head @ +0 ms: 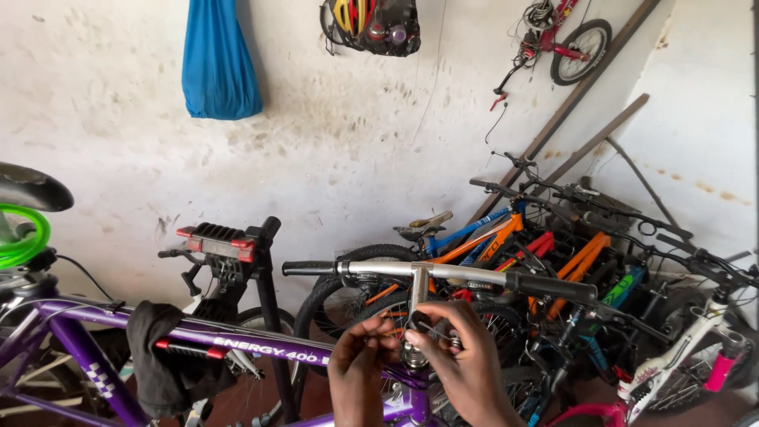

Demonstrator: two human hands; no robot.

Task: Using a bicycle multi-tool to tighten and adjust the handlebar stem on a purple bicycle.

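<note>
Here, the left hand (pixel 357 348) and right hand (pixel 455 348) pinch closed around the silver metal handlebar stem (pixel 417 296), steadying the purple bicycle frame (pixel 95 324) clamped on its black repair stand (pixel 265 292).

Head view, level toward wall (pixel 379 150), hands (pixel 419 356) close below

Stained white wall (pixel 356 134), blue bag (pixel 217 63) hanging, planks (pixel 589 146) leaning.

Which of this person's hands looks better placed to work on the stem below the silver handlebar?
Probably the right hand: its fingers sit on the stem under the handlebar, while the left hand pinches beside it.
</note>
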